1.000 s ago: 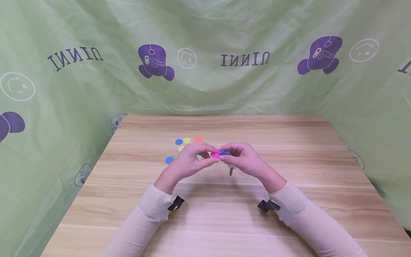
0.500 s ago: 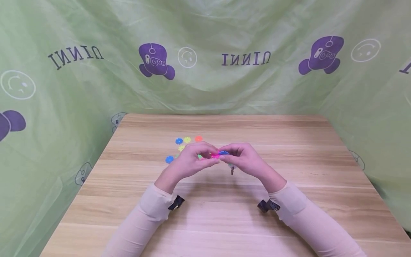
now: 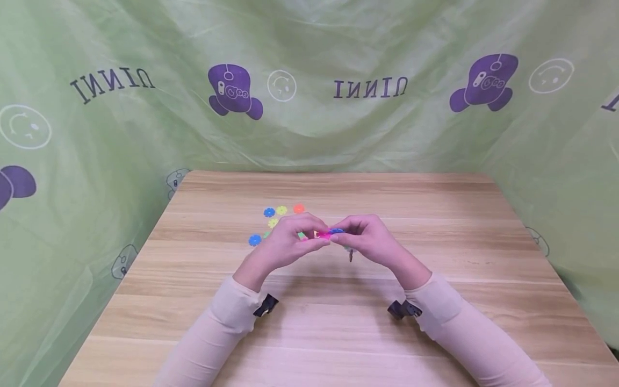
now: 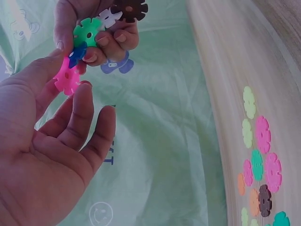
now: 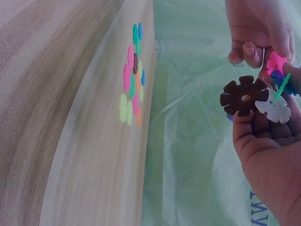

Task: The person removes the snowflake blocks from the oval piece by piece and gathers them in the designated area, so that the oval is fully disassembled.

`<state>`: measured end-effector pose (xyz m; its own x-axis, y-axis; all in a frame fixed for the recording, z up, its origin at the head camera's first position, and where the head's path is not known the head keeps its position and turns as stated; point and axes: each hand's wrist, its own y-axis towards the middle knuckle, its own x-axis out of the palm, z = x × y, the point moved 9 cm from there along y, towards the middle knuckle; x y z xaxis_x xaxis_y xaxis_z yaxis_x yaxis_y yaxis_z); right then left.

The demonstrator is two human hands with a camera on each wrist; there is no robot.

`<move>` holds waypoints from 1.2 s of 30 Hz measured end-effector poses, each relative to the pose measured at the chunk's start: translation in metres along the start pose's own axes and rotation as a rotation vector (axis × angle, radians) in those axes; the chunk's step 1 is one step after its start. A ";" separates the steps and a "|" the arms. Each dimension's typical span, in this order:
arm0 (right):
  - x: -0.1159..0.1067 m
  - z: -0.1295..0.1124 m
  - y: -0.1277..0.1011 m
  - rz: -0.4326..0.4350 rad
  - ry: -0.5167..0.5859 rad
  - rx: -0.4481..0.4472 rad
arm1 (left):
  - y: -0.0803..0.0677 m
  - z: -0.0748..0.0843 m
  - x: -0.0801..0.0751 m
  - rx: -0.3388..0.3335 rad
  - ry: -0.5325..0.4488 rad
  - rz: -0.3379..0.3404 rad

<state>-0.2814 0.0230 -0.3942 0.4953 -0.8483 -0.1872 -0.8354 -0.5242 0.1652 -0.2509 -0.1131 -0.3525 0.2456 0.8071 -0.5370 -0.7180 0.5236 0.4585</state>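
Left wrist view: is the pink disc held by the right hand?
No, the left hand pinches the pink disc; the right hand holds the joined discs.

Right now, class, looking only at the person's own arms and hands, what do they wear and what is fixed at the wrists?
Both arms are covered by long, close-fitting pale pink sleeves that end at the wrists. A small black clip-like mount sits at the left wrist and a matching black mount at the right. The left hand and right hand are bare: no gloves, and no rings or watch that show.
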 end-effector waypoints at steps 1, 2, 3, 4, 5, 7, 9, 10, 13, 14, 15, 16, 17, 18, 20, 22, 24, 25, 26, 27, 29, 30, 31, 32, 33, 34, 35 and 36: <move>0.000 -0.001 0.000 0.003 -0.005 0.000 | 0.000 0.000 0.000 0.005 -0.006 0.001; 0.000 -0.002 0.000 0.006 -0.012 0.002 | 0.000 0.001 0.000 0.009 -0.009 0.002; 0.000 -0.003 0.000 0.009 -0.019 0.004 | 0.000 0.001 -0.001 0.010 -0.013 0.003; 0.000 -0.007 -0.001 0.011 -0.026 0.005 | 0.000 0.001 -0.001 0.010 -0.016 0.004; 0.001 -0.011 -0.002 0.013 -0.033 0.005 | 0.000 0.001 -0.001 0.007 -0.017 0.005; 0.002 -0.018 -0.004 0.013 -0.042 0.000 | 0.000 -0.001 -0.001 -0.008 -0.016 0.007; 0.003 -0.025 -0.005 0.010 -0.041 -0.012 | -0.001 -0.003 -0.001 -0.027 -0.017 0.007; 0.003 -0.028 -0.006 0.009 -0.038 -0.019 | -0.001 -0.004 0.000 -0.037 -0.019 0.007; 0.003 -0.030 -0.006 0.008 -0.033 -0.031 | -0.002 -0.006 0.000 -0.060 -0.028 0.005; 0.003 -0.030 -0.006 0.011 -0.036 -0.030 | -0.002 -0.007 0.000 -0.063 -0.030 0.004; 0.003 -0.030 -0.006 0.012 -0.039 -0.028 | -0.002 -0.007 0.001 -0.065 -0.032 0.003; 0.003 -0.030 -0.006 0.011 -0.042 -0.027 | -0.002 -0.008 0.001 -0.065 -0.031 0.003; 0.003 -0.030 -0.006 0.010 -0.047 -0.025 | -0.002 -0.008 0.001 -0.064 -0.029 0.001; 0.003 -0.030 -0.006 0.010 -0.053 -0.024 | -0.002 -0.008 0.001 -0.063 -0.028 0.000; 0.003 -0.030 -0.006 0.009 -0.061 -0.020 | -0.002 -0.009 0.001 -0.063 -0.023 -0.001; 0.003 -0.030 -0.006 0.006 -0.064 -0.018 | -0.002 -0.009 0.001 -0.064 -0.022 -0.001; 0.003 -0.031 -0.006 0.003 -0.067 -0.022 | -0.002 -0.009 0.001 -0.064 -0.023 -0.001; 0.003 -0.031 -0.006 0.002 -0.069 -0.026 | -0.002 -0.008 0.001 -0.062 -0.022 0.000; 0.003 -0.031 -0.006 0.000 -0.072 -0.030 | -0.002 -0.008 0.001 -0.060 -0.023 0.000; 0.003 -0.032 -0.005 -0.002 -0.076 -0.035 | -0.001 -0.008 0.001 -0.058 -0.024 -0.001; 0.003 -0.032 -0.005 -0.005 -0.089 -0.043 | -0.001 -0.008 0.001 -0.052 -0.026 -0.002; 0.003 -0.032 -0.005 -0.007 -0.094 -0.044 | -0.001 -0.008 0.000 -0.050 -0.026 -0.002; 0.003 -0.032 -0.005 -0.008 -0.100 -0.044 | -0.001 -0.008 0.001 -0.047 -0.027 -0.004; 0.003 -0.032 -0.005 -0.010 -0.103 -0.044 | -0.001 -0.008 0.001 -0.045 -0.028 -0.006; 0.003 -0.032 -0.005 -0.012 -0.105 -0.043 | -0.001 -0.008 0.001 -0.043 -0.026 -0.007; 0.003 -0.032 -0.005 -0.014 -0.108 -0.042 | -0.001 -0.008 0.000 -0.042 -0.025 -0.009; 0.003 -0.032 -0.004 -0.016 -0.111 -0.041 | -0.001 -0.008 0.000 -0.043 -0.023 -0.011; 0.004 -0.032 -0.004 -0.017 -0.111 -0.039 | -0.002 -0.009 0.000 -0.045 -0.022 -0.012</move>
<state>-0.2686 0.0196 -0.3649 0.4781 -0.8269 -0.2960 -0.8160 -0.5429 0.1985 -0.2555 -0.1165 -0.3594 0.2677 0.8070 -0.5265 -0.7434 0.5206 0.4200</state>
